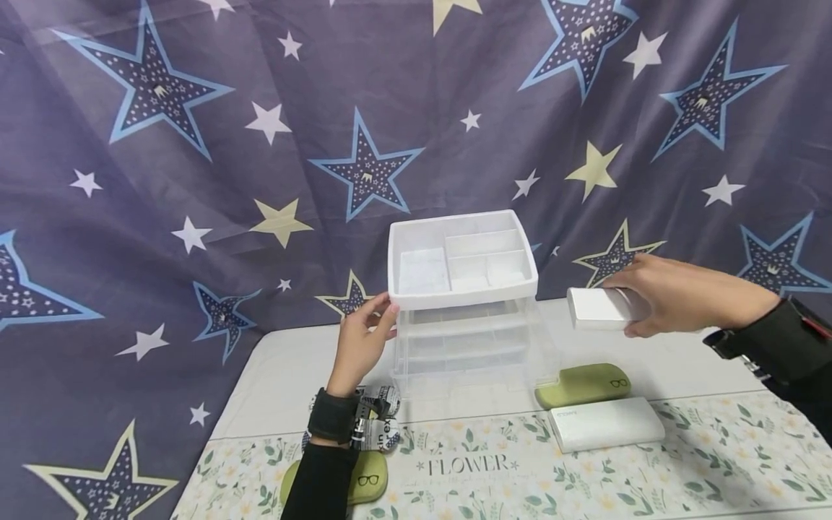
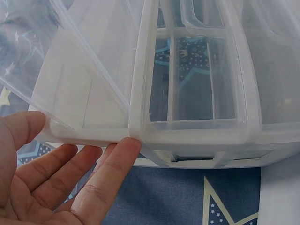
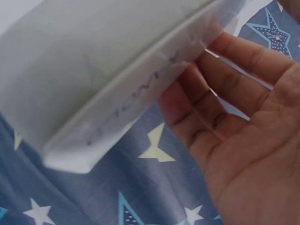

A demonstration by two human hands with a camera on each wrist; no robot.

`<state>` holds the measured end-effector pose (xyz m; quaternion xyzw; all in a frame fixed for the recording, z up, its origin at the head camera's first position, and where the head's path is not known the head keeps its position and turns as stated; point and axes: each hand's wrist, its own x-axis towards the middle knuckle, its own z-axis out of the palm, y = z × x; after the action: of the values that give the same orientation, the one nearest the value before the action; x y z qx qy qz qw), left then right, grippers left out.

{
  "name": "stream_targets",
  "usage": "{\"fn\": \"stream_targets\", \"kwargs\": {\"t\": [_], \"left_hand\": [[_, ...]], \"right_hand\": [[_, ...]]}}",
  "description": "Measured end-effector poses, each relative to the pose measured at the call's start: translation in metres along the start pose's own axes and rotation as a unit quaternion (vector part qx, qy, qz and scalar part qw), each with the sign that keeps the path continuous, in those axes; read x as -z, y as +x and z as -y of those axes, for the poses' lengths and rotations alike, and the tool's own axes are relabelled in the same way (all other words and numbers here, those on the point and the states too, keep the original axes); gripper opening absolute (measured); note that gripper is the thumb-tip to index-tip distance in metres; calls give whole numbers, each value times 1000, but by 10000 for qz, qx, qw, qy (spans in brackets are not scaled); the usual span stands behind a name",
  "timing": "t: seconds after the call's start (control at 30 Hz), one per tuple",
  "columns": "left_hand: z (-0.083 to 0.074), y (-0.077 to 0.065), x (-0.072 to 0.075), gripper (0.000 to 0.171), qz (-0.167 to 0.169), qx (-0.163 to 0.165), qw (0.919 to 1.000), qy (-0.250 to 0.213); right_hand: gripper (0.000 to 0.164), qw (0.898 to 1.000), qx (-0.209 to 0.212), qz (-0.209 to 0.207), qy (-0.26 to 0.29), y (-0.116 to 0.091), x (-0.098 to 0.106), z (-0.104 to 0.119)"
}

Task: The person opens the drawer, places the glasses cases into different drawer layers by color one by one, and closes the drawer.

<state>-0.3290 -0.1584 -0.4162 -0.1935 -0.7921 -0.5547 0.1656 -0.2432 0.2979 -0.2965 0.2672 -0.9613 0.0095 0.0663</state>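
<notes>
A white drawer organizer (image 1: 463, 296) with clear drawers and a divided top tray stands at the middle of the table. My left hand (image 1: 364, 338) touches its left side just under the tray rim. In the left wrist view, the thumb and fairly straight fingers (image 2: 105, 180) meet the organizer's white edge (image 2: 89, 137). To the right, my right hand (image 1: 682, 292) grips a white box (image 1: 601, 308), raised above the table. Dark lettering runs along one narrow side of that white box (image 3: 140, 93) in the right wrist view.
Right of the organizer lie a green glasses case (image 1: 585, 384) and a white case (image 1: 607, 425). Another green glasses case (image 1: 369, 478) and a black-and-white printed item (image 1: 380, 433) sit partly behind the left forearm. A star-patterned curtain (image 1: 214, 180) hangs behind the table.
</notes>
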Motion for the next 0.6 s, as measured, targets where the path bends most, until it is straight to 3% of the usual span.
{"fn": "stream_targets", "kwargs": {"t": [0.2, 0.47, 0.6], "left_hand": [[-3, 0, -1, 45, -21, 98, 9999, 115], [-36, -8, 2, 41, 25, 110, 9999, 91], [-41, -9, 1, 40, -4, 82, 9999, 84]], "right_hand": [[62, 9996, 256, -60, -30, 15, 15, 6], [62, 9983, 573, -140, 7, 32, 25, 17], [55, 9974, 716, -107, 61, 40, 27, 24]]}}
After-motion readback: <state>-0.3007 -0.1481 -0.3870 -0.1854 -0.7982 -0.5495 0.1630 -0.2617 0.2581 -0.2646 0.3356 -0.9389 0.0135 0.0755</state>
